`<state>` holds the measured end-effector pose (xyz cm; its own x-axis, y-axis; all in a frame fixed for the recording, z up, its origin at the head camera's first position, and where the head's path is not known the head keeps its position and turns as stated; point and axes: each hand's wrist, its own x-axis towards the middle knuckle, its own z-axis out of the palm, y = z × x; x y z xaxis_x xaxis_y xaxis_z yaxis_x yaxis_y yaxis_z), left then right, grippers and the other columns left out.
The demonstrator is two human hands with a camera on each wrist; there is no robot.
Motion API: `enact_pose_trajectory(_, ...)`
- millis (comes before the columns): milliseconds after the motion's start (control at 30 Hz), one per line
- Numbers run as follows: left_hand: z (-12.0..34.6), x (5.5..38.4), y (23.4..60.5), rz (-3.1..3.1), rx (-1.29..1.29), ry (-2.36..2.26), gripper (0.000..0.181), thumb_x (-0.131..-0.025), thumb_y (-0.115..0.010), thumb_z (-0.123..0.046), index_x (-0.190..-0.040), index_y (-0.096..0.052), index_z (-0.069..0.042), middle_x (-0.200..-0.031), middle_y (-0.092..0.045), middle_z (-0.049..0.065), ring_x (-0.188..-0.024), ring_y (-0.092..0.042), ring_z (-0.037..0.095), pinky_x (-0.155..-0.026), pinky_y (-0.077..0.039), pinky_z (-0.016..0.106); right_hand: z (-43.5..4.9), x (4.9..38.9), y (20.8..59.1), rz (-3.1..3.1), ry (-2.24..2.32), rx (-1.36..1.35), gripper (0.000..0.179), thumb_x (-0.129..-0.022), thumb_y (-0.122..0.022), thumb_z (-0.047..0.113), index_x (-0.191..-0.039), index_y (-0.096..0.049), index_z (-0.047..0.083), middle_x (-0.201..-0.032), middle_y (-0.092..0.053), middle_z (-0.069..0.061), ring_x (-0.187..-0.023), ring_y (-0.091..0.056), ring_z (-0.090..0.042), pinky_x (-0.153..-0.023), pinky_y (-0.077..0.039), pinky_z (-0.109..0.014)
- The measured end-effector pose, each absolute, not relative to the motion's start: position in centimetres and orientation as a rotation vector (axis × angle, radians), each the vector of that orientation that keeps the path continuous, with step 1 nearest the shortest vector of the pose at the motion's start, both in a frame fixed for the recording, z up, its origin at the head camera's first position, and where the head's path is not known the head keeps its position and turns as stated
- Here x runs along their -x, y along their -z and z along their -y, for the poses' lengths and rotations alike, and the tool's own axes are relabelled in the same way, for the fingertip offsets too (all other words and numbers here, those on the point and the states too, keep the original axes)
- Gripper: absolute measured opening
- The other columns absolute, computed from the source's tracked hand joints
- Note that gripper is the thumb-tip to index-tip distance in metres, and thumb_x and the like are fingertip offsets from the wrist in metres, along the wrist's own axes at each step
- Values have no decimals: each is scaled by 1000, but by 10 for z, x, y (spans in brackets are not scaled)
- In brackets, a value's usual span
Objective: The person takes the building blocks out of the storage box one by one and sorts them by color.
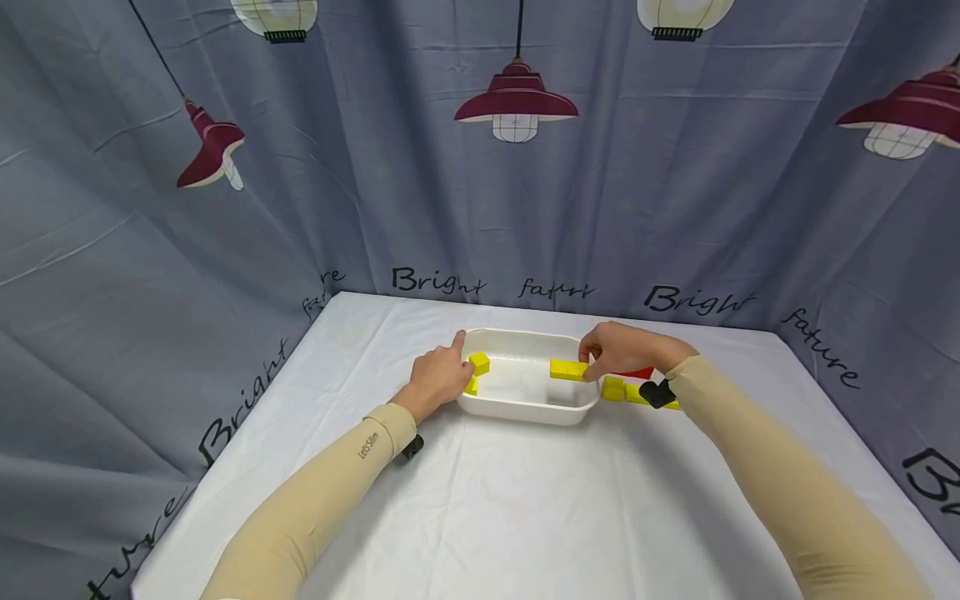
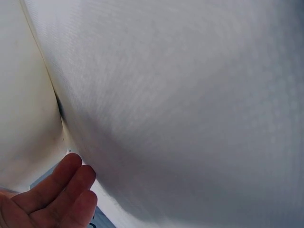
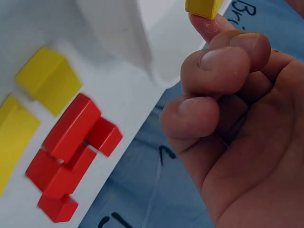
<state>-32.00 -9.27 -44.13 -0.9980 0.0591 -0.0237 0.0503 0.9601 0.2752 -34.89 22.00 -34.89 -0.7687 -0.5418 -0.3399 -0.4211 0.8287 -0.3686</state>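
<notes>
A white rectangular tray (image 1: 528,412) stands on the table in the head view. My left hand (image 1: 438,375) is at its left end and grips the wall, the index finger stretched along the rim; three of its fingers (image 2: 69,190) show against the outer side in the left wrist view. Inside that end lie yellow blocks (image 1: 479,362), partly hidden by the hand. My right hand (image 1: 622,347) pinches a long yellow block (image 1: 567,369) over the tray's right part. In the right wrist view only the block's end (image 3: 203,7) shows, at the fingertip.
Right of the tray, more yellow blocks (image 1: 612,388) lie on the white-covered table (image 1: 525,508), below my right wrist. Several red blocks (image 3: 71,128) are clustered beside them near the table's edge. A grey-blue printed curtain (image 1: 420,208) hangs behind and along both sides.
</notes>
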Motion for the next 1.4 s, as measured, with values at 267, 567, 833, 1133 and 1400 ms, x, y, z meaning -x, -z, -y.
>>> enact_pose_trajectory(267, 92, 319, 442, -3067, -73, -441, 69, -101, -44, -39, -162, -22, -15, -77, -63, 6, -69, -60, 22, -64, -47, 35, -246, 335, 351, -2608, 415, 705, 16, -82, -79, 24, -89, -68, 14, -73, -55, -1, -68, -51, -16, -65, -41, -31)
enact_pose_trajectory(567, 94, 320, 443, -3075, -86, -452, 69, -100, -45, -38, -161, -23, -14, -79, -65, 7, -66, -60, 22, -62, -47, 35, -275, 318, 358, -2666, 422, 643, 20, -80, -81, 27, -91, -69, 14, -68, -49, -1, -68, -48, -17, -64, -37, -32)
enact_pose_trajectory(833, 94, 320, 444, -3088, -111, -444, 69, -100, -44, -37, -161, -23, -13, -77, -65, 7, -65, -59, 22, -60, -47, 35, -294, 309, 366, -2680, 482, 570, 25, -79, -83, 26, -96, -71, 13, -72, -53, -1, -71, -50, -18, -64, -42, -32)
enact_pose_trajectory(1133, 94, 320, 442, -3085, -119, -443, 69, -100, -44, -37, -161, -22, -12, -74, -62, 6, -64, -60, 22, -58, -46, 34, -309, 300, 380, -2671, 530, 546, 29, -79, -83, 26, -100, -69, 11, -73, -51, -2, -74, -48, -18, -65, -40, -31)
enact_pose_trajectory(1400, 94, 320, 440, -3084, -115, -452, 69, -100, -44, -37, -161, -23, -13, -72, -63, 5, -61, -58, 21, -57, -44, 33, -316, 298, 401, -2672, 592, 529, 29, -79, -82, 24, -100, -69, 9, -71, -49, -1, -72, -49, -18, -63, -39, -30)
